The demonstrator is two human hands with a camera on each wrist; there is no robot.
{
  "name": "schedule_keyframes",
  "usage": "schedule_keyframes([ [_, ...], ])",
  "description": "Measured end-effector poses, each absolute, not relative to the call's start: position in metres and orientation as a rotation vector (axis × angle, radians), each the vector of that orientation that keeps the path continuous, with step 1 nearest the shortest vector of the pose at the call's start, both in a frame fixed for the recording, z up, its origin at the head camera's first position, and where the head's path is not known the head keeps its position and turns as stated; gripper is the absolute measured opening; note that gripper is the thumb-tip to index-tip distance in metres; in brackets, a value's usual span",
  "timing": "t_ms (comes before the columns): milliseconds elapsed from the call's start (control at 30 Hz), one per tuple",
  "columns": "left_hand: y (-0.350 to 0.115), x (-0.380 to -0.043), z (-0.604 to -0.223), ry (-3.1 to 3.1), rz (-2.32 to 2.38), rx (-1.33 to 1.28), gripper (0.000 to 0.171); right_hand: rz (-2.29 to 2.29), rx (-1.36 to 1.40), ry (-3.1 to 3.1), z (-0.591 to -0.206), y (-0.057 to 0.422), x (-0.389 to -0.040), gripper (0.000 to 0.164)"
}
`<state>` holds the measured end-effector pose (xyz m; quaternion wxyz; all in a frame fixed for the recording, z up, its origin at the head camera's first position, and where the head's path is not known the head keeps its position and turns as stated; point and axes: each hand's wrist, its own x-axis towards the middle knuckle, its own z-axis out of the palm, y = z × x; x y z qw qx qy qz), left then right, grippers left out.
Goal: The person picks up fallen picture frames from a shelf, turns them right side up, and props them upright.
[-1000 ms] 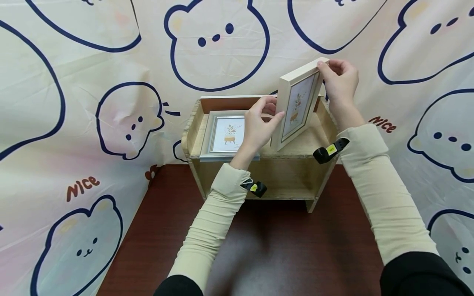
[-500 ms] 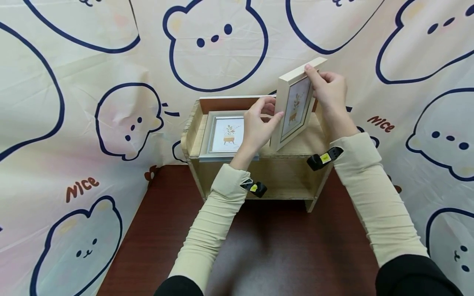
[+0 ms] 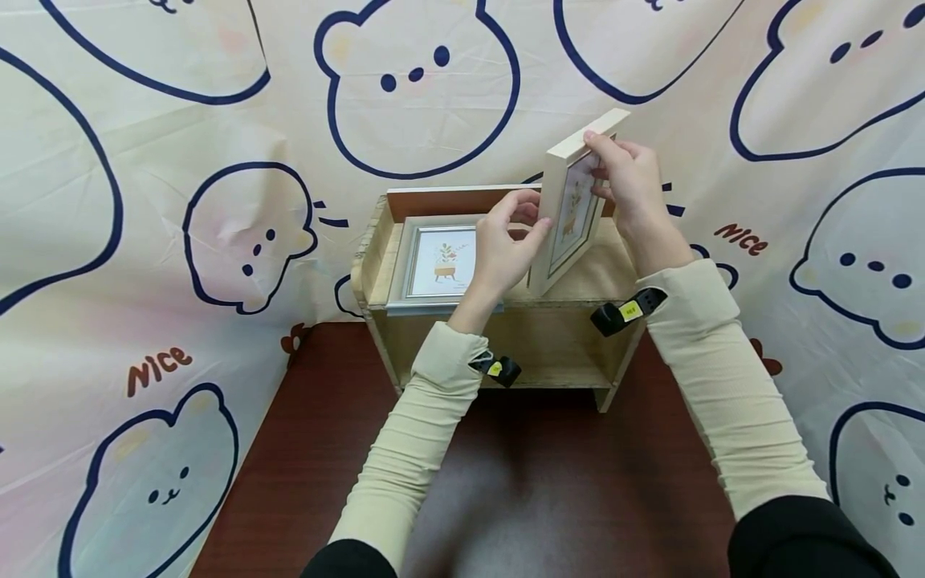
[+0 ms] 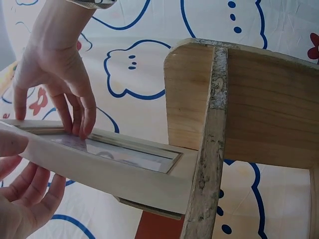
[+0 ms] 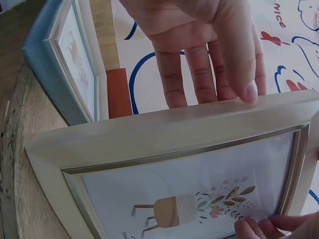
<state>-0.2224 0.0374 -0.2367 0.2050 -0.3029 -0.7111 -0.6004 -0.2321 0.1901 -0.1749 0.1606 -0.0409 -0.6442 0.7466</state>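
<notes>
A cream picture frame (image 3: 553, 193) stands upright, turned at an angle, on the right part of the wooden shelf's top board (image 3: 610, 277). Its picture of a potted plant faces right. My left hand (image 3: 506, 245) holds the near side edge between thumb and fingers. The right hand (image 3: 632, 181) has its thumb on the upper edge; its bent fingertips touch the picture inside the border, as the left wrist view shows. Left of these, a silver-grey picture frame (image 3: 441, 265) with a similar picture lies face up on the board, partly behind my left hand.
The small wooden shelf has raised sides (image 3: 372, 249) and a lower compartment (image 3: 556, 349). It stands on a dark red-brown table (image 3: 535, 482). A cloth printed with bears (image 3: 426, 120) hangs behind and at both sides.
The right hand has slid left along the upper edge from the frame's far corner, and its fingers have come onto the picture side. The left hand and the frame have hardly moved.
</notes>
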Motion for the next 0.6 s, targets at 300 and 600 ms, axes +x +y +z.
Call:
schedule_keyframes([
  [300,0.038,-0.243,-0.248,-2.073,-1.759,-0.902,0.031,2.208,-0.115,-1.825,-0.173,0.192,-0.236,0.018],
  [600,0.044,-0.243,-0.247,-2.114,-1.753,-0.93,0.031,2.269,-0.088,-1.806,-0.174,0.197,-0.243,0.026],
])
